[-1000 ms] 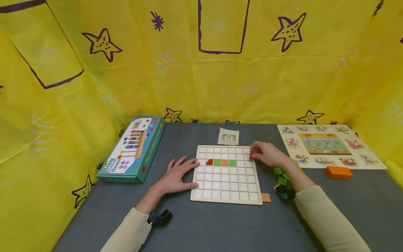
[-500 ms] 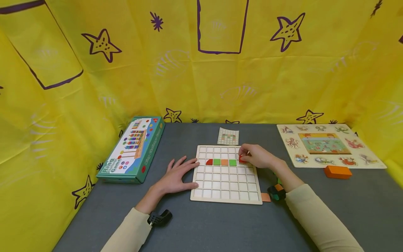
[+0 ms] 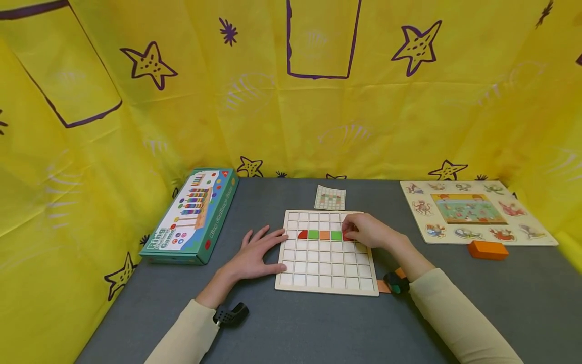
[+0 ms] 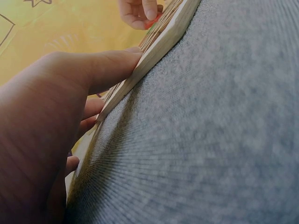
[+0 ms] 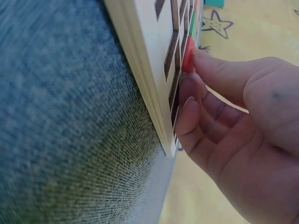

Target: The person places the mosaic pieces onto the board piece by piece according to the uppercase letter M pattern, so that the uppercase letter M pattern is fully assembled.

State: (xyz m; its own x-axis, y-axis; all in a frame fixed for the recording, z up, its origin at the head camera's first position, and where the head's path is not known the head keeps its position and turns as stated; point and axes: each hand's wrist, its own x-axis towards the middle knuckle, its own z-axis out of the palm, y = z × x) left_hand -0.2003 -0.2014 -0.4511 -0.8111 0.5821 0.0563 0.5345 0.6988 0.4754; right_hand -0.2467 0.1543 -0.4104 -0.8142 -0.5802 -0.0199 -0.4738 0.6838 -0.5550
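Observation:
A wooden grid board (image 3: 325, 268) lies in front of me. One row holds a red tile with a rounded corner (image 3: 303, 234), a green tile (image 3: 313, 234), an orange tile (image 3: 325, 234) and another green tile (image 3: 336, 235). At the right end of that row, my right hand (image 3: 375, 230) pinches a second red tile (image 5: 188, 55) between thumb and index finger, right at the board's surface and beside the green one. My left hand (image 3: 254, 258) is spread along the board's left edge, thumb and fingertips touching the rim.
Behind the board lies a small pattern card (image 3: 330, 197). A green game box (image 3: 186, 217) stands at the left. To the right are a sea-animal puzzle board (image 3: 468, 208) and an orange block (image 3: 488, 249). An orange tile (image 3: 383, 286) sits by the board's lower right corner.
My right hand has carried the red tile left from the board's upper right edge, then down to the row, beside the green tile. The left hand has stayed in place.

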